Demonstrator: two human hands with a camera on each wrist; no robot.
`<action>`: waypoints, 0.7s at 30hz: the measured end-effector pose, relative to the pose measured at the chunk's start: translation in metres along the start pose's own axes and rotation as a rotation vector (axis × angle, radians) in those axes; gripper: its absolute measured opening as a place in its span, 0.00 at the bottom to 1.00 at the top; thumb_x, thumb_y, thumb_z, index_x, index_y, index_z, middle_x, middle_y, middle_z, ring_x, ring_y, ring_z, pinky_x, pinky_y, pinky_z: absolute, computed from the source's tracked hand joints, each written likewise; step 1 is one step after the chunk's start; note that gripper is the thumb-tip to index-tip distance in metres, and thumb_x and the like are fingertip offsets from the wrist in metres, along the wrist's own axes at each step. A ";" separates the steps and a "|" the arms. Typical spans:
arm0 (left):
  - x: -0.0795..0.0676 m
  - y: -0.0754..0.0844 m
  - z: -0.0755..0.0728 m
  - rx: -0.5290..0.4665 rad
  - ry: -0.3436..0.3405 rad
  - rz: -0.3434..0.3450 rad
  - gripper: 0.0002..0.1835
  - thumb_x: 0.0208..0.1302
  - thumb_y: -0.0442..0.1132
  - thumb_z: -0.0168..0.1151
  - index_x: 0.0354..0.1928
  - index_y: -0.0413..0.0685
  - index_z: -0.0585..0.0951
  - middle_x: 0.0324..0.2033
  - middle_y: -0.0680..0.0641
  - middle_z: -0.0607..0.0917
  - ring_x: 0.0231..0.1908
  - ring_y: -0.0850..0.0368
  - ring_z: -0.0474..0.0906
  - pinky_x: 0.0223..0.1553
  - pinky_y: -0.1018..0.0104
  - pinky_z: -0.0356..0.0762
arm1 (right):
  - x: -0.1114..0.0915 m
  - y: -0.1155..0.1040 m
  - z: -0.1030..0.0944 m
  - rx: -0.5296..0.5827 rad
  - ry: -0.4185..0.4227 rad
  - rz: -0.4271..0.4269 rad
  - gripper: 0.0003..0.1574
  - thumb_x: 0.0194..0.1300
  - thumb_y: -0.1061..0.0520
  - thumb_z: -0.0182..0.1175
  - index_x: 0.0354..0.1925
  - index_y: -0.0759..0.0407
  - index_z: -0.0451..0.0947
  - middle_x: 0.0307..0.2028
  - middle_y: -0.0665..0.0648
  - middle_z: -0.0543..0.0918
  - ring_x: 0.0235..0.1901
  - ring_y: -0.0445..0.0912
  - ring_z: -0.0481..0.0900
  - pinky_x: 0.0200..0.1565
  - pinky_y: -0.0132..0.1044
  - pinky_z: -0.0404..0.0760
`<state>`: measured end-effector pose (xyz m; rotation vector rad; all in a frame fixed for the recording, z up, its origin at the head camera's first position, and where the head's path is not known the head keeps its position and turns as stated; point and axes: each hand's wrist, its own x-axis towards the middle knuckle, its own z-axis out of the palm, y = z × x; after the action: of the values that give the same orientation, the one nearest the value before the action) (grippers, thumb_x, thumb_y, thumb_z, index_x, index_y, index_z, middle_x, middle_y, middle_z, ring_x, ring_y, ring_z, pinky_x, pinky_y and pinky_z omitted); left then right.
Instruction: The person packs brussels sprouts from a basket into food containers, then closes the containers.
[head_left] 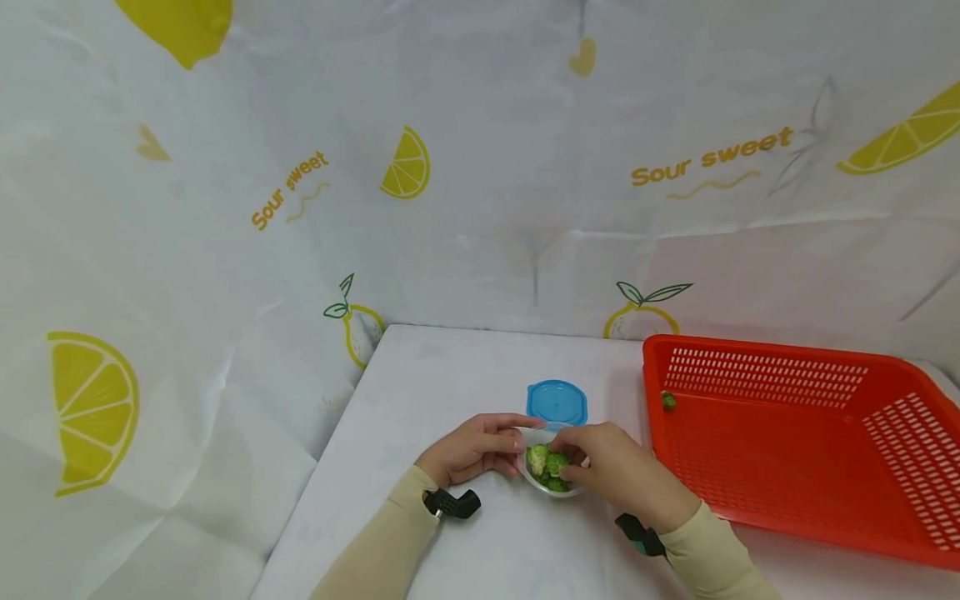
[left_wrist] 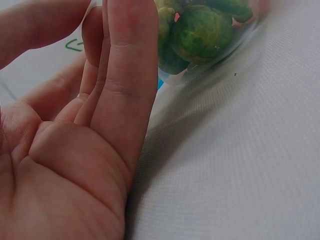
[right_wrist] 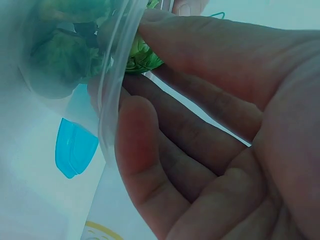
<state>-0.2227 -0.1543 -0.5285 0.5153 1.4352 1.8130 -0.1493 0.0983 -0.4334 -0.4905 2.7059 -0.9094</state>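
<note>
A small clear plastic container (head_left: pixel 551 492) stands on the table with several green Brussels sprouts (head_left: pixel 537 458) inside. At its left side my left hand (head_left: pixel 476 448) holds the wall, with the thumb near the rim and the index finger reaching round the back. Sprouts show through the clear wall beyond the fingers in the left wrist view. From the right, my right hand (head_left: pixel 626 468) reaches over the rim and pinches a Brussels sprout (right_wrist: pixel 142 57) between thumb and fingers. Part of that sprout is hidden by the thumb and the container's edge.
A blue lid (head_left: pixel 557 402) lies flat just behind the container. To the right is a large red plastic basket (head_left: pixel 765 450) with slotted walls, holding one Brussels sprout (head_left: pixel 668 401) near its left wall. A white lemon-print sheet (head_left: pixel 487 183) hangs behind the table.
</note>
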 end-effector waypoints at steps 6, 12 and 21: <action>-0.001 0.000 0.000 -0.005 0.001 0.002 0.30 0.75 0.35 0.62 0.77 0.40 0.73 0.36 0.52 0.85 0.34 0.62 0.87 0.43 0.67 0.91 | -0.001 -0.001 0.001 -0.024 0.009 -0.024 0.15 0.62 0.59 0.80 0.47 0.52 0.90 0.37 0.45 0.89 0.38 0.39 0.83 0.44 0.39 0.91; 0.000 -0.001 0.000 -0.023 -0.002 0.000 0.28 0.77 0.32 0.60 0.77 0.42 0.73 0.37 0.53 0.84 0.33 0.61 0.87 0.43 0.67 0.91 | -0.002 -0.003 0.000 -0.031 0.023 0.023 0.15 0.62 0.59 0.79 0.48 0.52 0.91 0.39 0.46 0.90 0.40 0.41 0.85 0.45 0.40 0.92; 0.000 0.000 0.000 -0.033 -0.010 -0.002 0.30 0.77 0.34 0.62 0.78 0.41 0.72 0.38 0.53 0.85 0.33 0.62 0.87 0.43 0.67 0.91 | -0.017 -0.007 -0.027 -0.027 0.056 0.029 0.17 0.66 0.57 0.77 0.53 0.51 0.89 0.47 0.50 0.91 0.44 0.43 0.85 0.43 0.41 0.92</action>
<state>-0.2230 -0.1544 -0.5282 0.5051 1.3968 1.8265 -0.1408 0.1140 -0.4057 -0.4358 2.7712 -0.8926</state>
